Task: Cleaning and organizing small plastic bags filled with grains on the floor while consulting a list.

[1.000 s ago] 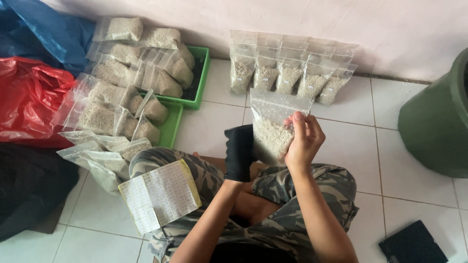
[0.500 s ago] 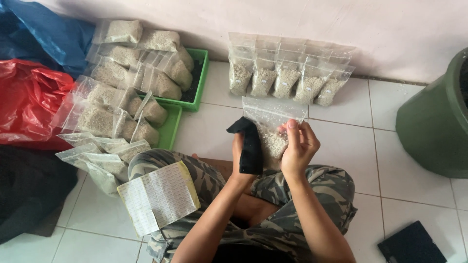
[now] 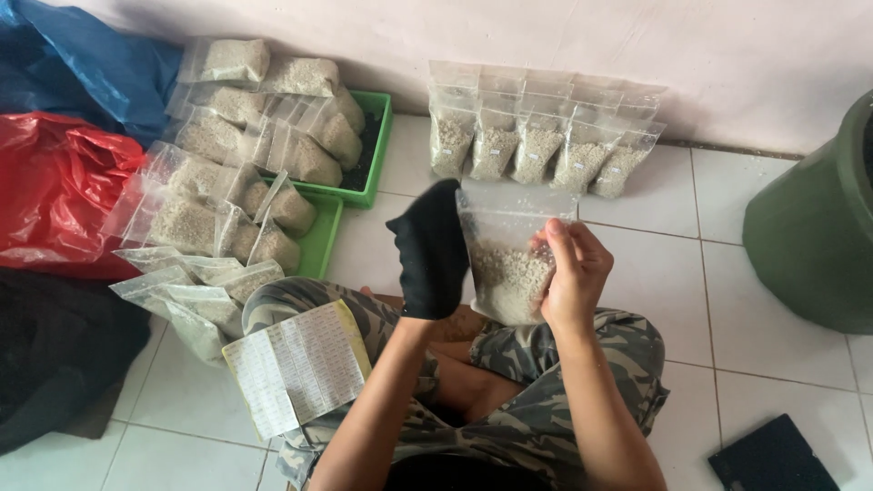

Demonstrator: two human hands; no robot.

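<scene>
The right hand (image 3: 571, 273) grasps a clear bag (image 3: 509, 259) of pale grain above the lap, at center. The left hand (image 3: 430, 247), wrapped in black cloth, presses its side, apparently wiping it; turning the bag seems needed next.

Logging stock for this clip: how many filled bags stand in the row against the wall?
5, upright side by side: first, second, third, fourth, fifth. They overlap, so another may be hidden behind.
</scene>
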